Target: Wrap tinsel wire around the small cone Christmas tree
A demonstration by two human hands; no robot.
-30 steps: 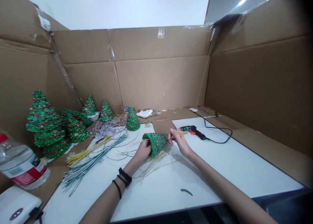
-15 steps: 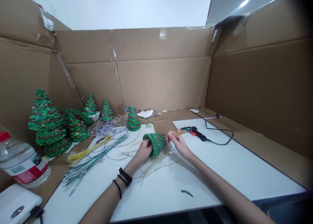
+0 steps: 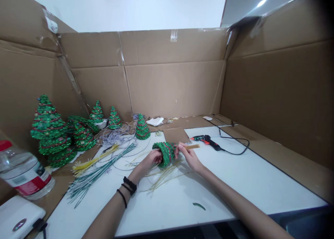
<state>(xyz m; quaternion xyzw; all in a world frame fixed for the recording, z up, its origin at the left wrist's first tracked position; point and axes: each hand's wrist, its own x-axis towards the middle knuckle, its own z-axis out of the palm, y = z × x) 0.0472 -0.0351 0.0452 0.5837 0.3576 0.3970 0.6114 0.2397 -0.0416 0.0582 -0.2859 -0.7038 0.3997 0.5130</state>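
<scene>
A small green tinsel tree (image 3: 166, 153) with reddish garland lies on its side between my hands, its open base toward the left. My left hand (image 3: 156, 157) grips the rim of that base, some fingers hidden inside it. At the tree's tip, my right hand (image 3: 185, 152) is closed around a tan stick (image 3: 192, 146) that points right. Thin yellow wires (image 3: 164, 176) lie on the white board under the tree. A glue gun (image 3: 208, 141) with a black and orange body rests just beyond my right hand.
Finished trees (image 3: 50, 127) stand at the left beside a water bottle (image 3: 26, 172) and a white device (image 3: 19, 218). Yellow and green wire bundles (image 3: 101, 167) lie left of my hands. A green strip (image 3: 199, 206) lies near the front edge. Cardboard walls (image 3: 172, 89) surround the table.
My left wrist has shifted slightly left and down. My right fingers have moved a little left and cover more of the tree's tip, and the tan stick has levelled out.
</scene>
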